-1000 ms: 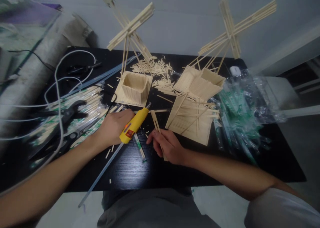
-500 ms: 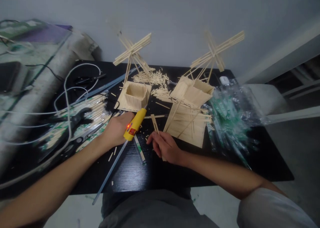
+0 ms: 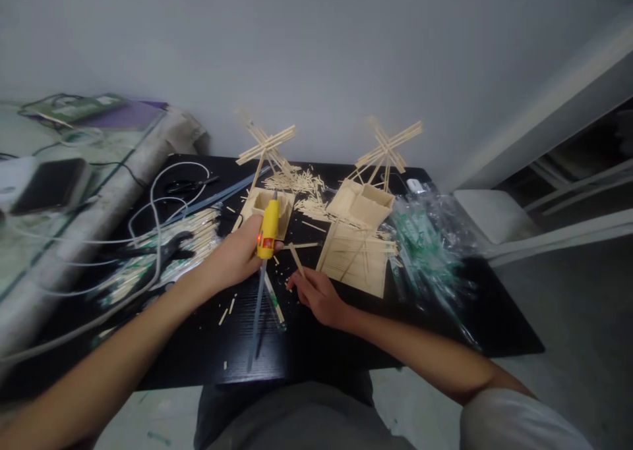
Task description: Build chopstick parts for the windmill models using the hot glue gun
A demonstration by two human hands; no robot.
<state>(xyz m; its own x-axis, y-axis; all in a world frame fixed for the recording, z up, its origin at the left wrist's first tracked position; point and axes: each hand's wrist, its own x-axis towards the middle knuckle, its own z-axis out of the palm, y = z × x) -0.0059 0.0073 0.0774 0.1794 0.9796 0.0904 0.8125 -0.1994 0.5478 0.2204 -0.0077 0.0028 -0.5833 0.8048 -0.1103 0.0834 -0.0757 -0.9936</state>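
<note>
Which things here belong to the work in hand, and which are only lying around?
In the work:
yellow glue gun, in the left hand
its glue stick
wooden stick, in the right hand
stick models, probably

Seemingly just lying about:
white cable
plastic wrappers
pile of short sticks

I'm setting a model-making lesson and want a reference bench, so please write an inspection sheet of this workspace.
Surface: black table, crowded.
Job's things: two stick models toward the back; a flat stick panel in front of the right one.
Clutter: cut sticks heaped between the models; wrappers at right; black pliers at left.
Hands: left hand grips a yellow glue gun, red light lit; right hand holds a stick piece.
Cables: white cable looping across the left side.
Surroundings: grey wall behind; white seat at right.
</note>
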